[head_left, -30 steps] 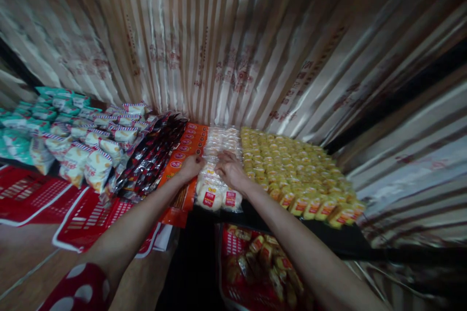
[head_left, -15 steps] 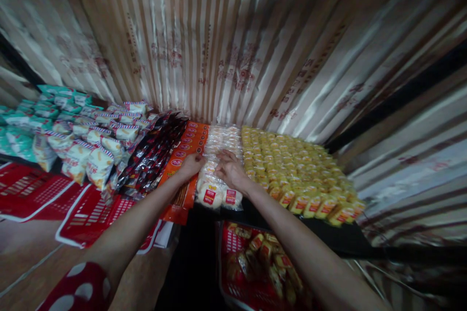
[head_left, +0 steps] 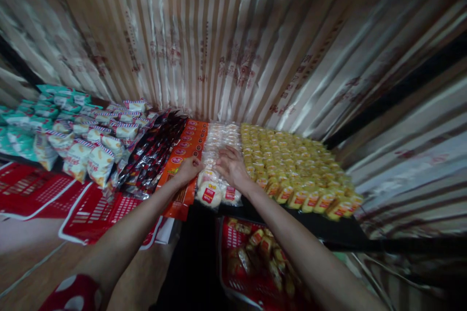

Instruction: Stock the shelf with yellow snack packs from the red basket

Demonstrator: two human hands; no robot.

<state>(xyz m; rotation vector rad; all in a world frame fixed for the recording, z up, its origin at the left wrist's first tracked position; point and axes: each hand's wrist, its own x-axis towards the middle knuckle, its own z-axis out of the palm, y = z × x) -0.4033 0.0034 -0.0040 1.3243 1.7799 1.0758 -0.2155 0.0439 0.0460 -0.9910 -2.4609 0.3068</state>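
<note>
Two columns of clear-wrapped round white crackers (head_left: 210,191) with red labels lie on the shelf in front of me. My left hand (head_left: 189,169) is at their left edge, over the orange packets (head_left: 185,148), with thumb and fingers pinched together. Whatever is in that pinch, if anything, is too small to make out. Over the middle of the cracker columns lies my right hand (head_left: 232,169), its fingers apart and slightly bent, touching the wrappers. It covers part of the right column.
Yellow packaged cakes (head_left: 292,165) stand in rows on the right. To the left are dark shiny packets (head_left: 155,150), white snack bags (head_left: 100,160) and green bags (head_left: 22,138). Red baskets (head_left: 98,214) sit below, one (head_left: 228,277) holding yellow packets. A striped curtain (head_left: 204,48) hangs behind.
My right hand has shifted slightly away from me over the crackers, its fingers a little more stretched. The left hand stays at the crackers' left edge, still pinched.
</note>
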